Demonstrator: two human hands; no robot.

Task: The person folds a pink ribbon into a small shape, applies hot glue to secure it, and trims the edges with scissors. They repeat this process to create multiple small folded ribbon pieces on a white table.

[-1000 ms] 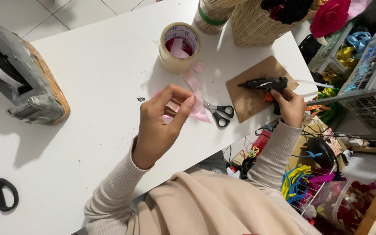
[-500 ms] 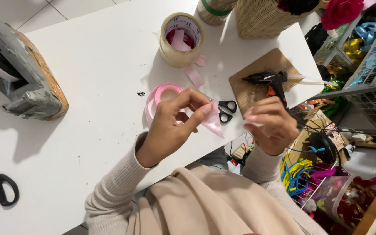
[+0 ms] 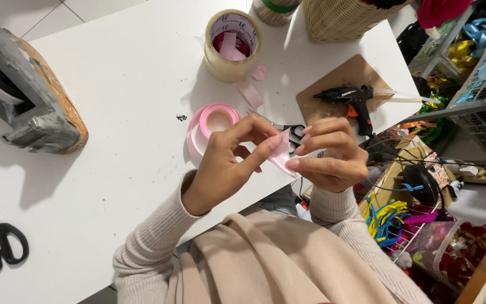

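Pale pink ribbon piece [image 3: 281, 155], pink ribbon roll [image 3: 216, 119], black glue gun [image 3: 349, 97], white table [image 3: 113, 73].

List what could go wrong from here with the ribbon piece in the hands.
The pink ribbon piece is pinched only by the fingertips of the left hand and right hand; it may slip and lose its fold. The glue gun lies close on its board, so a reaching hand might touch its tip. The small scissors lie just behind the hands.

Left hand [image 3: 226, 163] & right hand [image 3: 330, 155] pinching pink ribbon piece [image 3: 282, 155], ribbon roll [image 3: 212, 125] nearby
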